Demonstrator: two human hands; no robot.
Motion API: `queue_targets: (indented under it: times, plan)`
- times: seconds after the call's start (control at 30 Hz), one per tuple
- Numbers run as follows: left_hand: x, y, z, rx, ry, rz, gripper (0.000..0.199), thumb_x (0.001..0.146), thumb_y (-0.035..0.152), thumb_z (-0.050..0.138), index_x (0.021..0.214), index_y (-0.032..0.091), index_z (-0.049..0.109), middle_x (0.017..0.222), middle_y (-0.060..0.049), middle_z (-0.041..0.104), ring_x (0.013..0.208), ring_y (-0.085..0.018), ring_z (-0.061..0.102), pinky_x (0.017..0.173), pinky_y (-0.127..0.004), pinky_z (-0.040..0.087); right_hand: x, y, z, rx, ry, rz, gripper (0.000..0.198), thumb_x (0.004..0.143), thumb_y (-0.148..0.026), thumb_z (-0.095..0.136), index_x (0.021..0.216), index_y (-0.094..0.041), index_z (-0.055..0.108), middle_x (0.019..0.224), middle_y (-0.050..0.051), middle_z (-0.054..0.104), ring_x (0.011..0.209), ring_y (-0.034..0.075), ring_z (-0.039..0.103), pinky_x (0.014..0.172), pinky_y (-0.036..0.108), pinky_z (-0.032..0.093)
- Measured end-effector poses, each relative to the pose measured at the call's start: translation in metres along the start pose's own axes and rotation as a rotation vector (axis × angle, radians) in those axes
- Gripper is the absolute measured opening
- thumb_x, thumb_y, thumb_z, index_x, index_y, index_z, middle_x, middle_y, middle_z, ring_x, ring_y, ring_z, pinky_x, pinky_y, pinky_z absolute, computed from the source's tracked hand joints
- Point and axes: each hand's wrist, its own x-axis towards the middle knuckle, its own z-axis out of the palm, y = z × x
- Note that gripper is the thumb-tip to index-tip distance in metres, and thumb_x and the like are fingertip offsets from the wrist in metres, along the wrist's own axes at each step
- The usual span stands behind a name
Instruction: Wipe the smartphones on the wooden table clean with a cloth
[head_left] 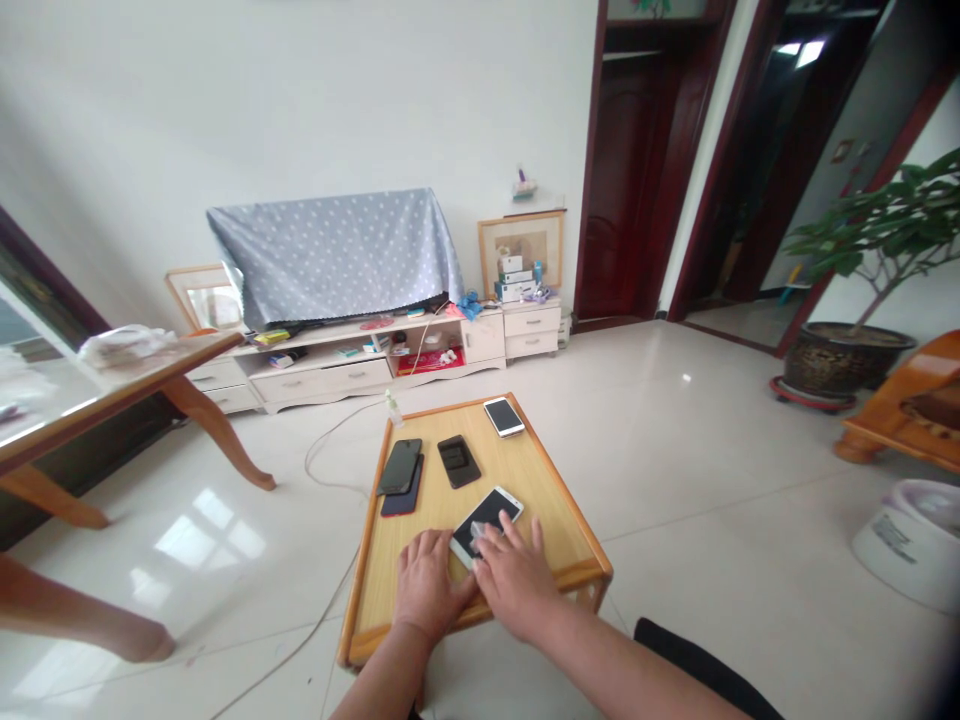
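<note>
On the small wooden table (537, 497), a white smartphone (501, 505) lies tilted with its dark screen up. My left hand (427, 585) holds it at the near left corner, fingers together and thumb along the lower edge. My right hand (517, 575) rests over its screen, fingertips pressing a small pale crumpled wipe (478, 534) against the glass. Beyond them lies a black smartphone (459, 461). To the left, a dark grey smartphone (400, 466) overlaps a dark blue one (402, 501). Another white smartphone (503, 417) sits at the far right corner.
A small clear bottle (394, 409) stands at the table's far left corner. A cable (319, 615) runs over the tiled floor on the left. Nearby are a larger wooden table (202, 352), a white bucket (907, 540), a potted plant (844, 365) and a low TV cabinet (322, 382).
</note>
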Motion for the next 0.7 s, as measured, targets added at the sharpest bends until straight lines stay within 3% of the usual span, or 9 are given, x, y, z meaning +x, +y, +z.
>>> queue_targets:
  times: [0.07,0.13,0.27,0.33,0.5,0.57,0.7]
  plan:
    - [0.0,-0.001,0.0,0.001,-0.023,-0.007,0.053,0.074,0.03,0.063,0.127,0.024,0.057,0.127,-0.007,0.058,0.121,-0.024,0.047,0.104,-0.036,0.029,-0.006,-0.011,0.007,0.03,-0.022,-0.103,0.051,0.103,-0.045,0.019,0.135,-0.029,0.056,0.148,0.003,0.049,0.148,0.027,0.018,0.116,0.06,-0.011]
    - [0.0,-0.001,0.0,-0.001,-0.024,-0.013,0.052,0.075,0.031,0.062,0.126,0.024,0.057,0.127,-0.008,0.058,0.121,-0.025,0.046,0.104,-0.036,0.029,-0.004,-0.011,0.006,0.039,-0.035,-0.113,0.051,0.104,-0.044,0.018,0.133,-0.03,0.058,0.146,0.001,0.051,0.148,0.027,0.019,0.115,0.061,-0.01]
    - [0.0,0.004,-0.003,-0.014,0.009,-0.012,0.056,0.075,0.049,0.064,0.124,0.022,0.058,0.123,-0.008,0.059,0.12,-0.027,0.047,0.104,-0.038,0.031,0.016,0.007,-0.003,-0.023,0.014,0.092,0.051,0.103,-0.041,0.017,0.136,-0.032,0.055,0.149,0.001,0.048,0.148,0.03,0.017,0.113,0.066,-0.009]
    - [0.0,0.004,-0.004,-0.016,0.012,-0.015,0.057,0.074,0.05,0.066,0.124,0.022,0.058,0.122,-0.008,0.059,0.12,-0.027,0.047,0.104,-0.038,0.031,0.02,0.008,-0.003,-0.047,0.032,0.149,0.051,0.103,-0.042,0.019,0.138,-0.03,0.054,0.15,0.003,0.046,0.148,0.031,0.017,0.112,0.067,-0.009]
    - [0.0,-0.001,-0.003,-0.03,-0.014,-0.005,0.046,0.077,0.026,0.058,0.123,0.024,0.058,0.124,-0.007,0.059,0.12,-0.024,0.048,0.104,-0.036,0.03,0.008,-0.017,0.01,0.035,-0.059,-0.108,0.05,0.103,-0.043,0.021,0.144,-0.032,0.047,0.151,0.002,0.045,0.148,0.026,0.018,0.116,0.06,-0.007]
    - [0.0,-0.001,-0.003,-0.03,-0.018,0.0,0.044,0.078,0.024,0.056,0.121,0.025,0.059,0.123,-0.007,0.06,0.118,-0.024,0.049,0.103,-0.036,0.031,0.011,-0.019,0.009,0.043,-0.089,-0.139,0.049,0.103,-0.041,0.02,0.145,-0.034,0.045,0.151,0.0,0.045,0.149,0.026,0.015,0.116,0.061,-0.007]
    - [0.0,0.002,-0.004,-0.03,0.018,-0.006,0.049,0.077,0.046,0.063,0.121,0.025,0.059,0.12,-0.007,0.06,0.118,-0.027,0.048,0.103,-0.038,0.032,0.034,-0.006,0.001,-0.022,-0.048,0.094,0.05,0.103,-0.036,0.018,0.142,-0.034,0.049,0.153,-0.001,0.043,0.149,0.029,0.012,0.112,0.067,-0.006]
